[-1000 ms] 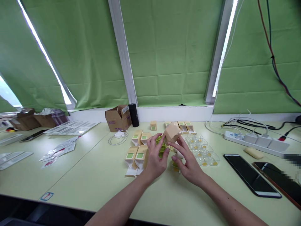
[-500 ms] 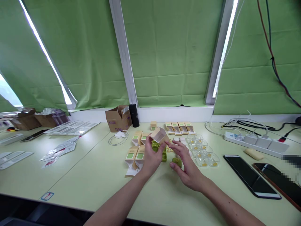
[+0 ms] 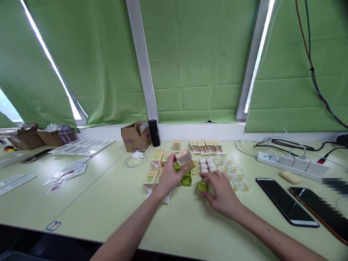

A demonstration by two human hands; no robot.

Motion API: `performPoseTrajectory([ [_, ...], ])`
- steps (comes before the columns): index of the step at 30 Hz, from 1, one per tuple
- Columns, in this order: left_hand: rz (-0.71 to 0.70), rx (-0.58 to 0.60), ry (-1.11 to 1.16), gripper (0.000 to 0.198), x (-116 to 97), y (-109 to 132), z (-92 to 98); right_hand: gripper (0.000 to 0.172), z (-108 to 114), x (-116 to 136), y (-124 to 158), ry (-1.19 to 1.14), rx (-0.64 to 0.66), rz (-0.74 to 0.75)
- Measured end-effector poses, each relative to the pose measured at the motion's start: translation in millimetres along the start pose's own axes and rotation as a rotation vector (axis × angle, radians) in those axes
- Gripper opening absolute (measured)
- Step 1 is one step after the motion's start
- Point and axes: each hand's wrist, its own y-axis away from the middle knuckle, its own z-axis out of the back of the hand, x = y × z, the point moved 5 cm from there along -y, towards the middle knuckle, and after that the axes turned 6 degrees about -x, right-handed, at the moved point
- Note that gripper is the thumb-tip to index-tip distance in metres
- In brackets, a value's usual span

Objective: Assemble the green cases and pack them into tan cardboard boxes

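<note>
My left hand (image 3: 172,174) is closed around a small open cardboard box (image 3: 186,159), held tilted above the table. My right hand (image 3: 220,190) has its thumb and fingers on a small green square container (image 3: 203,187), which seems to have a clear lower part and stands on the table. Several green trays (image 3: 187,180) lie beyond my left hand. Left of it are several open small boxes with green labels (image 3: 150,180), partly hidden by the hand. White-pink blocks (image 3: 203,166) sit in rows behind my right hand, beside small yellow pieces (image 3: 194,170).
Clear plastic cups (image 3: 236,172) with yellow centres stand to the right. More small boxes (image 3: 209,148) line the back, near a brown carton (image 3: 136,137) and a black cylinder (image 3: 154,133). A power strip (image 3: 292,164) and a phone (image 3: 285,201) lie at right.
My left hand has turned the small box and lowered it slightly. My right hand has moved a little, its fingers closing on the green container, and the white-pink blocks show more.
</note>
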Motion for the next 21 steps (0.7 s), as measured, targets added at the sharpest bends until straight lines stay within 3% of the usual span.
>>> performPoseTrajectory([
  [6,-0.039,0.032,-0.158,0.054,-0.9,16.7,6.4,0.035,-6.6,-2.7,4.3,0.120,0.069,0.068],
  [21,-0.121,0.195,-0.376,0.056,10.4,59.7,2.7,0.036,1.0,-16.3,12.1,0.110,0.033,0.058],
])
